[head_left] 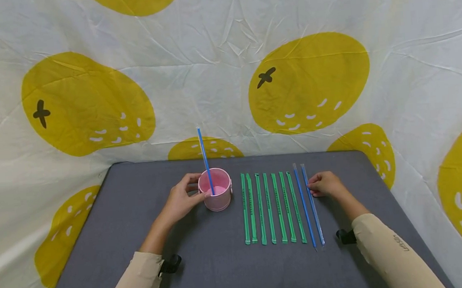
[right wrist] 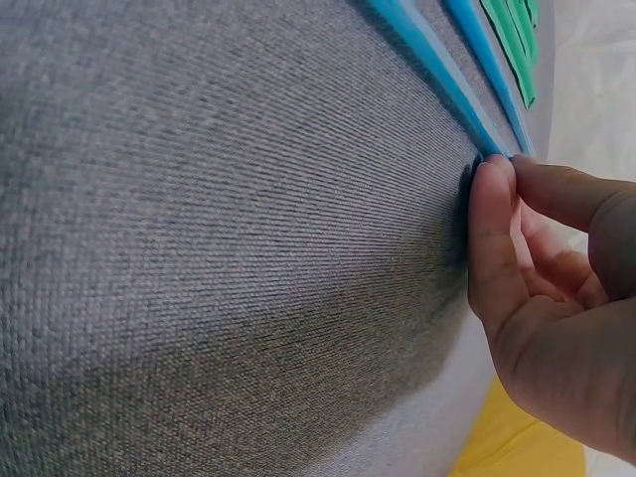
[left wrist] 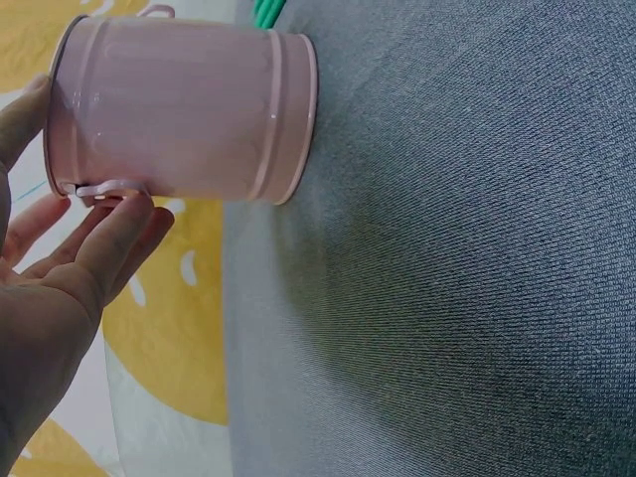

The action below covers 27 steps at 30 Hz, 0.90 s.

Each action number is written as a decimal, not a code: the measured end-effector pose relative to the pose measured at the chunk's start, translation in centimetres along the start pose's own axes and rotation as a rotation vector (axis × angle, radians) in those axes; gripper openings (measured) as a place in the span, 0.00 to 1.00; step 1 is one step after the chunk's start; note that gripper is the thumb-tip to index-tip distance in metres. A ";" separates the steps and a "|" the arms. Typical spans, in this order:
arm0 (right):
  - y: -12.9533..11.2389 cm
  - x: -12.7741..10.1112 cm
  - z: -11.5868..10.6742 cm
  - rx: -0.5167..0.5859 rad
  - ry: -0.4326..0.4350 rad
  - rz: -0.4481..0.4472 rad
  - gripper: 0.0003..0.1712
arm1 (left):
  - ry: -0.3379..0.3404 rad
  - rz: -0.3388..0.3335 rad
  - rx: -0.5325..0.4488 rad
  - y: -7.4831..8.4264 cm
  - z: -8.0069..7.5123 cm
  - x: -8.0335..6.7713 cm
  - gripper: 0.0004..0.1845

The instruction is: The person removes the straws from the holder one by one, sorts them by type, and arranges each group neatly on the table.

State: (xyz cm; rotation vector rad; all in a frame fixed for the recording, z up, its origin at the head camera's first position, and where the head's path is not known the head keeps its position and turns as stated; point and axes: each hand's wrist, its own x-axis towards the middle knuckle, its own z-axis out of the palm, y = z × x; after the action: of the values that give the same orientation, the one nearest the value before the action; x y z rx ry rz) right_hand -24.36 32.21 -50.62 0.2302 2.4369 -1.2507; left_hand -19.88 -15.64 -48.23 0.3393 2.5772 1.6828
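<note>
Left hand (head_left: pixel 182 198) cups the pink cup (head_left: pixel 216 190), fingers and thumb curled loosely round its side; the left wrist view shows fingertips (left wrist: pixel 119 214) touching the small handle near the rim, thumb on the other side. One blue straw (head_left: pixel 205 160) stands in the cup, leaning away from the person and slightly left.

Right of the cup: a row of seven green wrapped straws (head_left: pixel 269 208), then two blue straws (head_left: pixel 308 205), all lying flat and parallel, long axis running from near the person to the far edge of the table. The outer blue straw (head_left: pixel 313 205) is the one farthest from the cup.

Right hand (head_left: pixel 324 184) sits just right of that outer straw, at its far half, fingers bent. In the right wrist view a fingertip (right wrist: pixel 492 184) touches the straw's edge (right wrist: pixel 437 70), thumb close behind. Contact yes, but a closed pinch is not visible, so a real grip cannot be confirmed. The straw lies to the left of the fingers, flat on the surface. Right hand is far nearer to it than the left.

Surface: grey woven cloth on the table (head_left: pixel 184 274), rounded far corners. Behind the table and to both sides hangs a creased white sheet (head_left: pixel 215 50) with big yellow fruit shapes. Both forearms wear beige sleeves (head_left: pixel 390 249).
</note>
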 end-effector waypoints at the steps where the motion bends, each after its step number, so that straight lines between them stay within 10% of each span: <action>1: 0.0 0.0 0.1 -0.006 0.005 0.001 0.13 | -0.001 -0.003 0.000 0.0 0.0 0.0 0.34; 27: -0.4 0.0 0.2 -0.138 0.033 -0.041 0.10 | 0.009 0.016 -0.034 -0.2 0.1 0.0 0.33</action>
State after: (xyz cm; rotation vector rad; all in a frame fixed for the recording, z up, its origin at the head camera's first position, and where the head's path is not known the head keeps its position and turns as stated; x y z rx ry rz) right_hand -24.41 31.78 -50.43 0.1641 2.5551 -1.0979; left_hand -19.91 -15.61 -48.46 0.3526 2.5552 1.7356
